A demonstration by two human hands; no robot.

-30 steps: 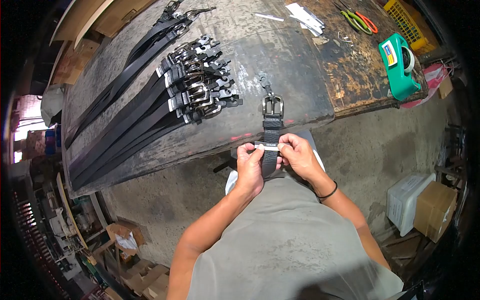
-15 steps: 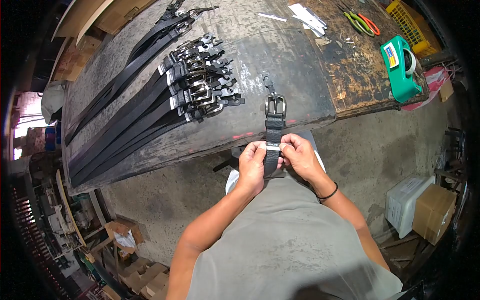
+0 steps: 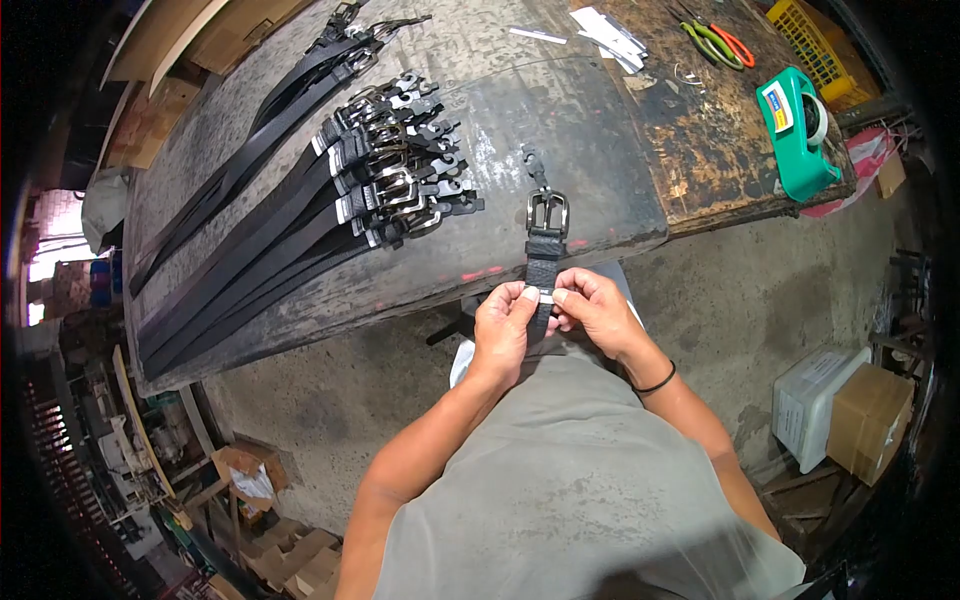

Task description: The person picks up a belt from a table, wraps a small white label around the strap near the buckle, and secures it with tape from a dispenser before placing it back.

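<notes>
A black belt (image 3: pixel 542 272) lies over the near edge of the table, its silver buckle (image 3: pixel 547 212) resting on the tabletop with a small dark hanger hook (image 3: pixel 535 165) beyond it. Around the strap is a white paper label (image 3: pixel 546 296) with dark print. My left hand (image 3: pixel 503 325) grips the belt from the left, thumb on the label. From the right, my right hand (image 3: pixel 592 310) pinches the same spot, thumb pressed on the label's other end. The fingers behind the strap are partly hidden.
Several labelled black belts (image 3: pixel 260 235) lie in a pile to the left, with more belts (image 3: pixel 265 130) behind. Paper strips (image 3: pixel 610 38), green-handled pliers (image 3: pixel 712 45) and a green tape dispenser (image 3: pixel 797 135) are at the right. Boxes (image 3: pixel 868 420) stand on the floor.
Both thumbs have come closer together over the label, covering more of its print. The belt stays in place, and the view has shifted very slightly.
</notes>
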